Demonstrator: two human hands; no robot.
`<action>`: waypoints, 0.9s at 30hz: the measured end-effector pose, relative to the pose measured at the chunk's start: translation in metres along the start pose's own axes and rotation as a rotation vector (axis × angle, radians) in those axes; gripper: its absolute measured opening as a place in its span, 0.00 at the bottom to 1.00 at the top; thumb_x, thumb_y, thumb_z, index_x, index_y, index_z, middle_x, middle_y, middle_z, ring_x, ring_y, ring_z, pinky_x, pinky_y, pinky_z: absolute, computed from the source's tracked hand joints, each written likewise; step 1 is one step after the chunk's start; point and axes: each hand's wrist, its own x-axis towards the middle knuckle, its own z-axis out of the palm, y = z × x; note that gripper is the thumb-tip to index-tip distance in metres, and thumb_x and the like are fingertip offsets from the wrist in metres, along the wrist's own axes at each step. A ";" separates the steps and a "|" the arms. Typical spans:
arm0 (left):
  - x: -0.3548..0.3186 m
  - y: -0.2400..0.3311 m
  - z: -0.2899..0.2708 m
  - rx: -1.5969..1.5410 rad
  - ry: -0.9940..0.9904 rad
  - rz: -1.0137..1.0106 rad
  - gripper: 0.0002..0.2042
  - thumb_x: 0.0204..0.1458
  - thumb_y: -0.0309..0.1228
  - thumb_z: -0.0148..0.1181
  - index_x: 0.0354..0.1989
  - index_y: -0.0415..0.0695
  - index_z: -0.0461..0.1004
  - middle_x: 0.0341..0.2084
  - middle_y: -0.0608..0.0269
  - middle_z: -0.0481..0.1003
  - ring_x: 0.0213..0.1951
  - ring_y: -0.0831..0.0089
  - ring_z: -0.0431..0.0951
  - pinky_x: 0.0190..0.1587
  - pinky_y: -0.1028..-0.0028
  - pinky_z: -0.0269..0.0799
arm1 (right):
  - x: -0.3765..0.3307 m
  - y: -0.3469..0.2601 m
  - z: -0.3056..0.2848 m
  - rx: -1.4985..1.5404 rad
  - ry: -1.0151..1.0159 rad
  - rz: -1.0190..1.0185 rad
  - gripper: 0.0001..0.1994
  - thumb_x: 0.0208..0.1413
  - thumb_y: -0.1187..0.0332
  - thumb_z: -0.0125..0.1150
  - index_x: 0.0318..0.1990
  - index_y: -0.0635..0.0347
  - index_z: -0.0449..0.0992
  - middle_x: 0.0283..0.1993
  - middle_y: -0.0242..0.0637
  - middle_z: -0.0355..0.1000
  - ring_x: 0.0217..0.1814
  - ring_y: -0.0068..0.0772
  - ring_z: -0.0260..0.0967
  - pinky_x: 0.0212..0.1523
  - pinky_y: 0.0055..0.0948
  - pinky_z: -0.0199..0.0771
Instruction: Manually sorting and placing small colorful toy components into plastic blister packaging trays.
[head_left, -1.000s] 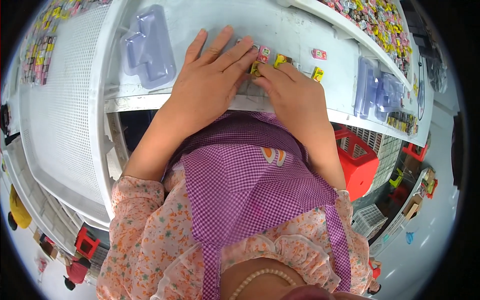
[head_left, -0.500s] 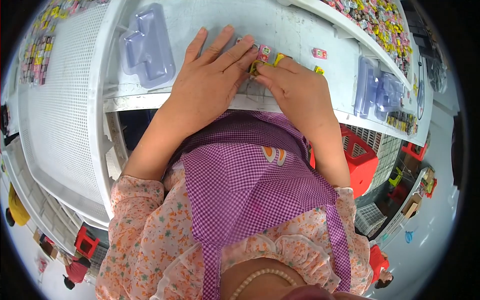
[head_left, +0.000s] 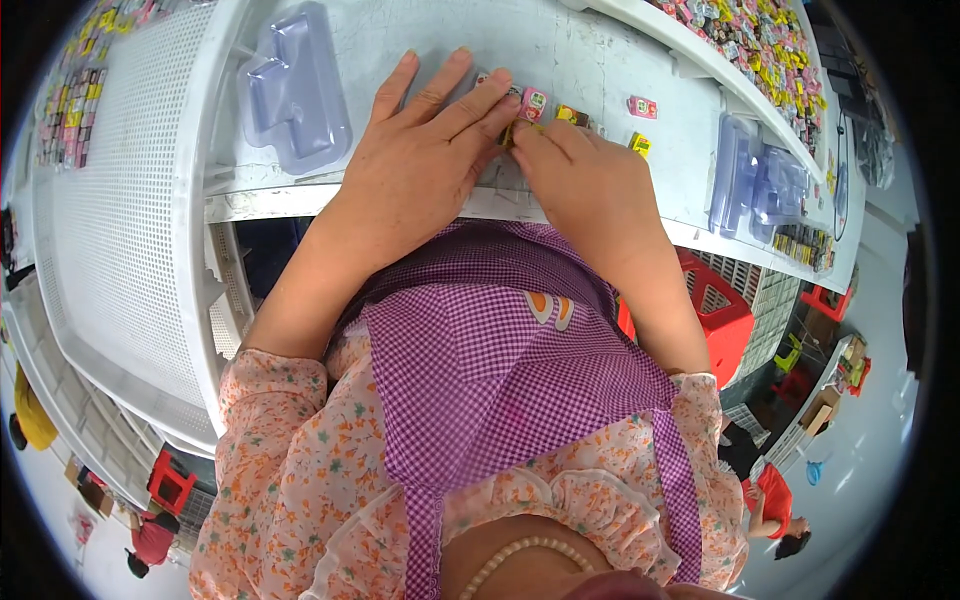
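My left hand lies palm down on the white table, its fingers stretched and spread, partly covering a short row of small wrapped candies. One pink candy of that row shows beside its fingertips. Close against it, my right hand is closed, thumb and forefinger pinching a yellow wrapped candy that the fingers mostly hide. A yellow-and-brown candy rests just beyond my right knuckles. Farther right lie a loose pink candy and a yellow candy.
A clear moulded plastic tray lies left of my hands; more such trays sit at right. A white-rimmed bin heaped with candies stands far right. At left is a white perforated crate. A red stool stands below the table.
My right hand has shifted slightly left and turned, uncovering more of the yellow-and-brown candy and the yellow one at right. My left hand stays nearly still.
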 end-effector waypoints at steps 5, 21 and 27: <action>0.000 0.000 -0.002 -0.031 -0.003 0.000 0.20 0.54 0.32 0.57 0.58 0.52 0.70 0.61 0.71 0.66 0.66 0.66 0.57 0.68 0.57 0.43 | -0.002 -0.009 -0.001 -0.088 0.001 -0.058 0.11 0.48 0.72 0.58 0.41 0.61 0.74 0.31 0.32 0.68 0.30 0.30 0.72 0.24 0.28 0.72; -0.002 0.002 -0.008 0.065 -0.077 0.052 0.28 0.56 0.54 0.45 0.63 0.57 0.64 0.65 0.67 0.60 0.68 0.61 0.52 0.69 0.56 0.39 | -0.016 0.010 -0.003 0.289 0.003 0.044 0.15 0.47 0.69 0.64 0.45 0.57 0.76 0.37 0.31 0.70 0.33 0.33 0.73 0.29 0.29 0.73; -0.003 0.005 -0.006 0.093 -0.070 0.040 0.29 0.55 0.56 0.45 0.62 0.56 0.66 0.64 0.67 0.60 0.68 0.62 0.52 0.69 0.54 0.39 | -0.007 0.008 0.009 0.166 0.221 0.160 0.18 0.47 0.70 0.64 0.49 0.53 0.76 0.49 0.30 0.74 0.42 0.32 0.76 0.37 0.26 0.78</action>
